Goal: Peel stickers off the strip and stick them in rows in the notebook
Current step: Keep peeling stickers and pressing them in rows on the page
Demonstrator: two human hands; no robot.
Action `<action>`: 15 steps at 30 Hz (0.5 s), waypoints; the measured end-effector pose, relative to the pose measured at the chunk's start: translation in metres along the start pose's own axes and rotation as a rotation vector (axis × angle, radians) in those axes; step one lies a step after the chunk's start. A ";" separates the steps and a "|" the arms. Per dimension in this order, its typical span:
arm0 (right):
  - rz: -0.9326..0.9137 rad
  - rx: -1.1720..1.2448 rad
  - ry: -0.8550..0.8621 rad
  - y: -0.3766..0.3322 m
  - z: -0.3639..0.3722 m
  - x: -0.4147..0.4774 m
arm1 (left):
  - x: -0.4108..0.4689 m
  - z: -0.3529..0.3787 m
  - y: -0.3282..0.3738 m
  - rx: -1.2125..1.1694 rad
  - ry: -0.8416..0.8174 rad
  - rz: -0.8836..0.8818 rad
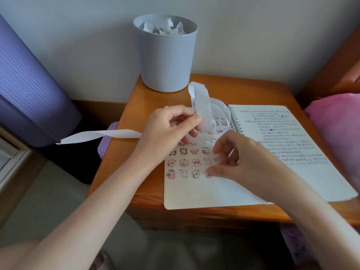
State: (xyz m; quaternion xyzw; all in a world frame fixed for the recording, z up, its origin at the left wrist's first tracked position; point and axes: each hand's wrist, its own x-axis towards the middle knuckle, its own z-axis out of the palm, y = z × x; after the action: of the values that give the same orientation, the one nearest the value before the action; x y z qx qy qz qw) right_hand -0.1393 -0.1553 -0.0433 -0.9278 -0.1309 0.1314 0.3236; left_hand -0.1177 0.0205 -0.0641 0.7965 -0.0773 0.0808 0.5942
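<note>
Left grip (167, 129) on strip (204, 112), bin (167, 55) behind.

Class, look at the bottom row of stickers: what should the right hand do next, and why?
With the right hand, probably press the thumb across the fourth sticker, then lift: the thumb rests there, half covering it, while the left hand holds the strip ready.

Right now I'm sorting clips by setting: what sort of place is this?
Probably a bedroom corner: a small wooden table holding a notebook and grey wastebasket, with pink bedding at its right.
</note>
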 end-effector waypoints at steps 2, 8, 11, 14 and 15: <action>-0.003 -0.002 -0.015 0.001 -0.001 0.000 | 0.000 0.000 0.000 -0.014 -0.001 -0.001; -0.008 -0.003 -0.041 0.001 -0.002 0.000 | 0.000 0.000 0.000 -0.019 -0.002 -0.001; 0.008 -0.018 -0.070 -0.001 -0.001 0.000 | 0.000 0.000 -0.001 -0.020 -0.003 -0.002; 0.002 -0.041 -0.076 0.002 -0.001 0.002 | 0.000 0.000 -0.001 -0.011 -0.002 -0.001; -0.004 -0.041 -0.074 0.003 -0.002 0.002 | 0.000 0.000 -0.001 -0.012 0.000 0.000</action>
State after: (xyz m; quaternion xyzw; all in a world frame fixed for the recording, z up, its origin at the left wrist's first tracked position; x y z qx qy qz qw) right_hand -0.1363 -0.1579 -0.0444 -0.9284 -0.1476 0.1624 0.2998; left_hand -0.1171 0.0207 -0.0649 0.7931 -0.0778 0.0801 0.5988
